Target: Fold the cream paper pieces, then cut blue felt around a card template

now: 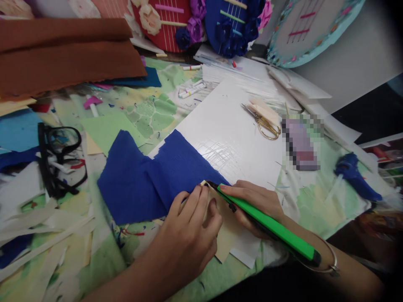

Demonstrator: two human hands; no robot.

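Note:
My right hand (pixel 256 201) is closed round a green utility knife (pixel 267 222), its dark blade tip pointing left. The blade meets the edge of a cream piece of paper (pixel 224 222). My left hand (pixel 192 226) pinches that paper with bent fingers, close beside the blade; part of the paper is hidden under the hand. Behind both hands lies a wrinkled dark blue sheet (pixel 135 176), apparently crepe paper, with ragged edges. It partly covers a white board (pixel 220 121) scored with many cut lines.
Gold-handled scissors (pixel 262 121) lie on the board's right part. A blue glue gun (pixel 357 176) is at the right, black glasses (pixel 59 159) at the left. Brown sheets (pixel 69 58), green paper (pixel 113 128) and paper strips (pixel 47 235) cover the patterned cloth. Decorated ovals (pixel 233 25) stand behind.

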